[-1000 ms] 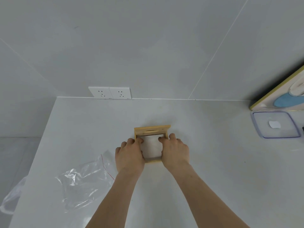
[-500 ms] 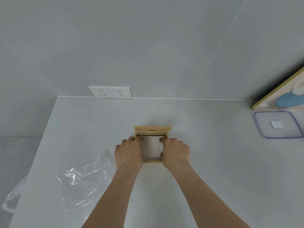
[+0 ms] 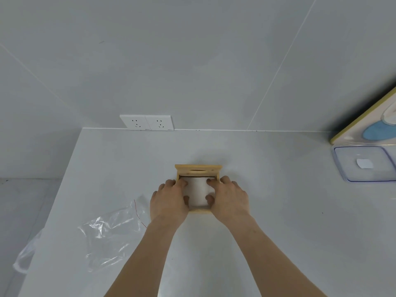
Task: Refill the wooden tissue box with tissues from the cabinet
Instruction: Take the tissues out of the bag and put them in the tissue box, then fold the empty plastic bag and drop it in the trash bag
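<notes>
1. The small square light-wood tissue box (image 3: 198, 171) sits near the middle of the pale grey countertop (image 3: 278, 221), its top open towards the camera and its slotted lid pushed to the far side.
2. Inside it lies a white stack of tissues (image 3: 198, 192), filling the opening between the side walls.
3. The left hand (image 3: 169, 199) lies over the box's left wall, palm down, fingers and thumb curled in and pressing on the tissues.
4. The right hand (image 3: 228, 197) mirrors it on the right wall, fingertips and thumb also bent onto the stack; neither hand grips anything closed.
5. A crumpled clear plastic wrapper (image 3: 102, 239) with a thin red tear strip lies on the counter to the left, apart from the box.
6. A white double wall socket (image 3: 146, 122) is mounted where counter meets wall.
7. At the far right rests a clear square plastic lid (image 3: 364, 162), and behind it a yellow-edged board with a blue shape (image 3: 368, 129) leans against the wall.
</notes>
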`<state>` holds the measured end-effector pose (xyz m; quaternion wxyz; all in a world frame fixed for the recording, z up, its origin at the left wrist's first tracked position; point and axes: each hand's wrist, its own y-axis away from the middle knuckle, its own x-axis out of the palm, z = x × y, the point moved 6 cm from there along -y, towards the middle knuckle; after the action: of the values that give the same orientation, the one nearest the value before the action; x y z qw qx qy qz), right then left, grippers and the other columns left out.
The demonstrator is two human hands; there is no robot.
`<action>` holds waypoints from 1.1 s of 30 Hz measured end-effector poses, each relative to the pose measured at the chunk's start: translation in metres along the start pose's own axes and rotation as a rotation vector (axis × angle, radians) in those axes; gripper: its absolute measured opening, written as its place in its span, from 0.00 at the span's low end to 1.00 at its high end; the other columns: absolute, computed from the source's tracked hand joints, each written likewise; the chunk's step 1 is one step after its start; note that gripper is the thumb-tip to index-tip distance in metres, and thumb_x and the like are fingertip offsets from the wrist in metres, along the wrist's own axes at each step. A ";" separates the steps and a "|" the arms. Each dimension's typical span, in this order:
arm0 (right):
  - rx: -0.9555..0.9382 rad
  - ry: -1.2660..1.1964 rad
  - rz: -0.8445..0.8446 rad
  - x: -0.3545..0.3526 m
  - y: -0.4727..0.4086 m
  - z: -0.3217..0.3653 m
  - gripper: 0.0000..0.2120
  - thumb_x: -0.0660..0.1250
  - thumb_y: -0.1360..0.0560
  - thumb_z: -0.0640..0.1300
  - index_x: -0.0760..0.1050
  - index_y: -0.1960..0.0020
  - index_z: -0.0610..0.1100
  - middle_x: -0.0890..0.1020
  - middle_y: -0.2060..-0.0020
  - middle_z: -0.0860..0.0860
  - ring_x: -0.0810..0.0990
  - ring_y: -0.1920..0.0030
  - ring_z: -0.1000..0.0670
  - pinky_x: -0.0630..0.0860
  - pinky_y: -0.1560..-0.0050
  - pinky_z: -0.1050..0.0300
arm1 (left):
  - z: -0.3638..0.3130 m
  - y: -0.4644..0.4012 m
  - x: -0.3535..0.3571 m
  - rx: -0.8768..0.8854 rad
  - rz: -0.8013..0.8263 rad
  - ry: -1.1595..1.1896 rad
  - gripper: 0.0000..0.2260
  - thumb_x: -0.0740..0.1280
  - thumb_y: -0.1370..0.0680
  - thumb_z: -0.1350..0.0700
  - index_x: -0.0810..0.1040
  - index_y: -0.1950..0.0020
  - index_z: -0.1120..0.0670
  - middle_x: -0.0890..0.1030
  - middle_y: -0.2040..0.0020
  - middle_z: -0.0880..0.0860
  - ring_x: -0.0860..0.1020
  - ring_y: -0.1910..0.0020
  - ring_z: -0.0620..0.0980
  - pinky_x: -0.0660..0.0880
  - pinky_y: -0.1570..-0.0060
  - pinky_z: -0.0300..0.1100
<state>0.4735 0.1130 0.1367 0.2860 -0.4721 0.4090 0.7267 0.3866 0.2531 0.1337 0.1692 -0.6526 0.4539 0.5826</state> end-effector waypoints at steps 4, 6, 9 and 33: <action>-0.013 -0.097 -0.224 -0.022 0.017 -0.003 0.18 0.65 0.22 0.54 0.76 0.33 0.55 0.78 0.41 0.51 0.80 0.45 0.46 0.76 0.56 0.53 | 0.005 0.019 -0.018 0.040 -0.130 0.216 0.11 0.66 0.21 0.49 0.80 0.40 0.43 0.80 0.40 0.44 0.79 0.43 0.50 0.75 0.49 0.44; -0.010 -0.145 -0.350 -0.033 0.029 -0.002 0.14 0.68 0.23 0.51 0.80 0.39 0.51 0.81 0.47 0.51 0.82 0.50 0.46 0.76 0.62 0.53 | 0.013 0.030 -0.031 0.059 -0.220 0.267 0.05 0.67 0.22 0.49 0.80 0.48 0.43 0.82 0.45 0.42 0.80 0.49 0.48 0.76 0.54 0.44; -0.001 -0.233 -0.468 -0.041 0.046 0.000 0.07 0.72 0.25 0.48 0.83 0.48 0.49 0.82 0.54 0.51 0.83 0.58 0.45 0.76 0.66 0.54 | 0.034 0.041 -0.046 0.033 -0.324 0.292 0.01 0.66 0.22 0.49 0.75 0.52 0.42 0.81 0.52 0.41 0.80 0.57 0.48 0.73 0.60 0.43; 0.636 -1.230 0.331 0.118 0.156 0.169 0.15 0.72 0.25 0.41 0.71 0.42 0.41 0.79 0.51 0.43 0.85 0.66 0.45 0.85 0.63 0.51 | 0.239 0.055 -0.017 -0.122 0.182 0.314 0.31 0.67 0.20 0.50 0.60 0.20 0.50 0.75 0.28 0.54 0.70 0.28 0.57 0.71 0.34 0.50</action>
<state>0.2257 0.1847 0.1160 0.4747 0.1984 0.4321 0.7407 0.1994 0.4097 0.1034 0.0031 -0.7010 0.4956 0.5128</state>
